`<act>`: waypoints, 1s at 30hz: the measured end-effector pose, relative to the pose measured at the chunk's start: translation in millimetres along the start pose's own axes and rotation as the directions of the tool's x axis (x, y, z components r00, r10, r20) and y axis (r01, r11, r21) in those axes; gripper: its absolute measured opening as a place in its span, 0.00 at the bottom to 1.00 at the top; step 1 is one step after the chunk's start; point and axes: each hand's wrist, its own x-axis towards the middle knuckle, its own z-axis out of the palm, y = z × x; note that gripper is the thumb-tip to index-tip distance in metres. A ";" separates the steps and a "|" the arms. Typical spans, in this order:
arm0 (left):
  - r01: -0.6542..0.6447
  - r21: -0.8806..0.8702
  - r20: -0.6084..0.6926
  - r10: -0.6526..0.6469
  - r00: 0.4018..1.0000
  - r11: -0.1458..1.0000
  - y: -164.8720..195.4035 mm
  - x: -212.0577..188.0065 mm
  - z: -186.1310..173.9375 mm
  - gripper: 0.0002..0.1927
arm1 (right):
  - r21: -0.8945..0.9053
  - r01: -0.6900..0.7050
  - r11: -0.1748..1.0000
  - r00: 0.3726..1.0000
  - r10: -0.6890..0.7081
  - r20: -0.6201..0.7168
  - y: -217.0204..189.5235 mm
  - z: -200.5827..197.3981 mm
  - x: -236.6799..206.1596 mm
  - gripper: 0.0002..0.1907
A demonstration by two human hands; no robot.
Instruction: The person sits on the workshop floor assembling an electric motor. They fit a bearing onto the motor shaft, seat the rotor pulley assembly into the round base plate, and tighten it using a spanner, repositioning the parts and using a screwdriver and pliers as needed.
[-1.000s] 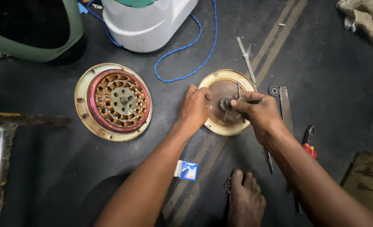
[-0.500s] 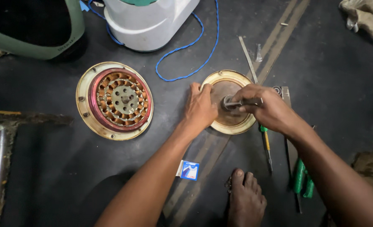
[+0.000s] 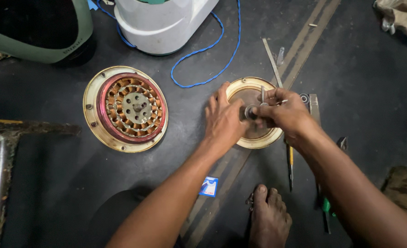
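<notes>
Your left hand (image 3: pixel 224 121) lies flat with fingers spread on the left edge of the round cream motor cover (image 3: pixel 255 112), which sits on the dark floor (image 3: pixel 359 82) right of centre in the frame. Your right hand (image 3: pixel 283 112) is closed around a small metal tool (image 3: pixel 262 95) and pinches at the hub (image 3: pixel 250 111) in the middle of the cover; what exactly the fingertips grip I cannot tell, it is partly hidden.

Step in hand, as I judge it: work on the centre hub/bearing of the cover, w/ the left hand as a brace so the cover does not turn.

The next move calls for steady pressure from the left palm, a straight pull or turn at the hub, and care that small parts do not roll away on the floor.

Around you: the stator w/ copper windings (image 3: pixel 126 108) lies left of centre, well apart from the cover. A screwdriver (image 3: pixel 289 160) lies just below your right wrist, a flat metal strip (image 3: pixel 272 57) above the cover, and a blue cable (image 3: pixel 212 59) curls at the top. Your bare foot (image 3: pixel 267 220) is at the bottom edge.
</notes>
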 end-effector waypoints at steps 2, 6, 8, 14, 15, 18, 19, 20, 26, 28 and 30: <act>-0.068 0.033 -0.042 0.070 0.997 0.997 -7.1 0.6 -1.2 0.24 | -0.151 0.129 0.980 0.991 -0.121 0.058 -1.5 -5.4 -0.2 0.18; -0.006 0.042 -0.013 0.007 1.000 0.999 4.8 -2.1 -0.1 0.39 | -0.227 0.142 0.963 0.990 -0.136 0.042 -4.9 -8.5 -1.0 0.18; 0.021 0.083 -0.029 -0.018 0.999 0.996 15.0 -2.8 1.2 0.41 | -0.053 0.014 0.999 1.000 -0.014 -0.010 -4.3 -3.9 -1.2 0.16; -0.044 0.185 -0.037 0.052 0.998 0.982 10.8 -7.0 0.5 0.14 | 0.114 -0.094 0.989 0.995 0.095 -0.007 -1.9 0.5 -1.1 0.15; -0.071 0.219 -0.022 0.078 0.997 0.973 5.5 -7.0 -1.0 0.11 | 0.018 -0.037 0.999 0.999 0.037 -0.002 -2.9 -1.4 -0.5 0.16; -0.166 0.043 -0.018 0.167 0.986 0.985 -13.0 -0.5 -9.8 0.06 | -0.325 0.187 0.927 0.982 -0.171 0.079 -11.7 -9.6 3.1 0.21; -0.161 0.000 0.025 0.161 0.987 0.987 -17.1 2.2 -12.5 0.06 | -0.440 0.264 0.858 0.965 -0.231 0.127 -15.7 -12.8 3.5 0.23; -0.154 -0.045 0.067 0.156 0.985 0.987 -19.7 5.4 -15.2 0.07 | -0.505 0.342 0.792 0.940 -0.287 0.185 -19.4 -14.2 2.8 0.23; -0.087 -0.026 0.181 0.090 0.979 0.996 -5.0 9.8 -14.4 0.24 | -0.671 0.209 0.711 0.974 -0.210 0.081 -34.6 -1.7 -3.6 0.22; -0.073 0.004 0.189 0.070 0.979 0.997 -3.9 7.5 -14.6 0.24 | -0.636 0.061 0.769 0.997 -0.073 0.007 -35.6 -0.1 -5.0 0.20; -0.120 0.042 0.166 0.112 0.980 0.992 -5.8 3.9 -13.8 0.18 | -0.665 0.089 0.742 0.995 -0.097 0.024 -34.6 -2.7 -4.0 0.22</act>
